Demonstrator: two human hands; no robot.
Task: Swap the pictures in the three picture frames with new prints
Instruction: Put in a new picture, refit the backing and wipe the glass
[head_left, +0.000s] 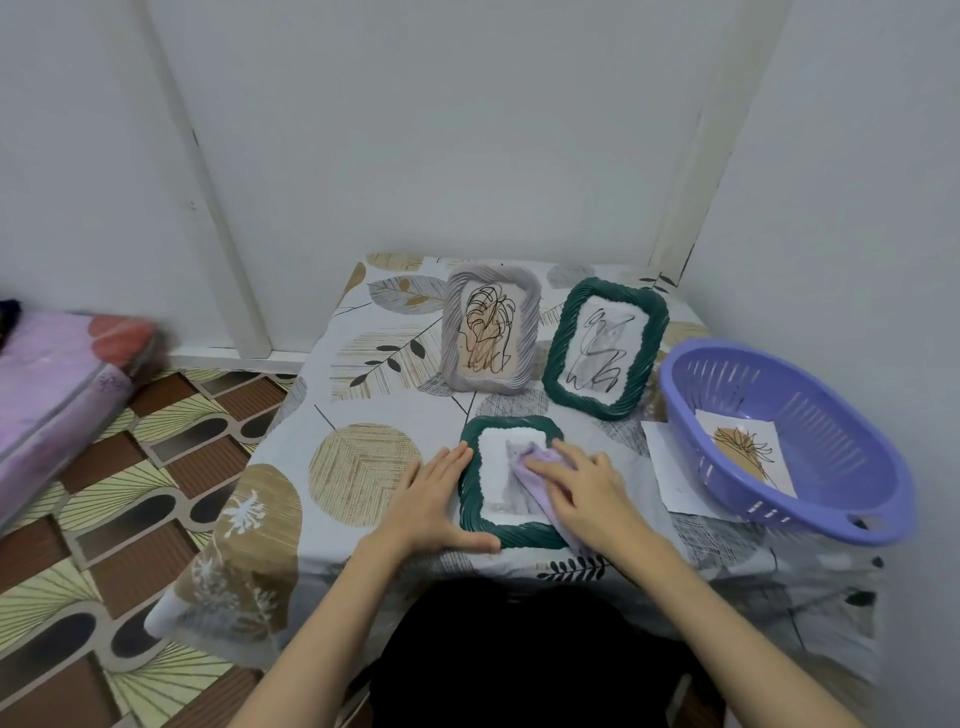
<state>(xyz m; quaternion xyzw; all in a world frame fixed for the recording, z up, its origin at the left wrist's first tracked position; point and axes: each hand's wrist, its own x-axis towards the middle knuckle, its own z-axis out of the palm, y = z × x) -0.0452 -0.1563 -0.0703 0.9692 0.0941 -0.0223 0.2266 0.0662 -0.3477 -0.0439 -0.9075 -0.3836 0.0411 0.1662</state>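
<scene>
A dark green frame (475, 512) lies flat near the table's front edge, showing a pale grey picture. My left hand (434, 501) rests flat against its left side, fingers on the rim. My right hand (584, 491) presses a lilac cloth (540, 465) onto the frame's glass. Behind it a grey frame (452, 332) stands upright with a leaf line drawing. To its right a second dark green frame (558, 332) stands tilted with a grey line drawing. A print (745, 449) with an ochre plant lies inside the purple basket (857, 441).
The basket sits at the table's right edge, close to the wall. A white sheet (667, 467) lies partly under it. The table (363, 467) wears a leaf-patterned cloth. On the left lie a patterned floor and a pink mattress (57, 384).
</scene>
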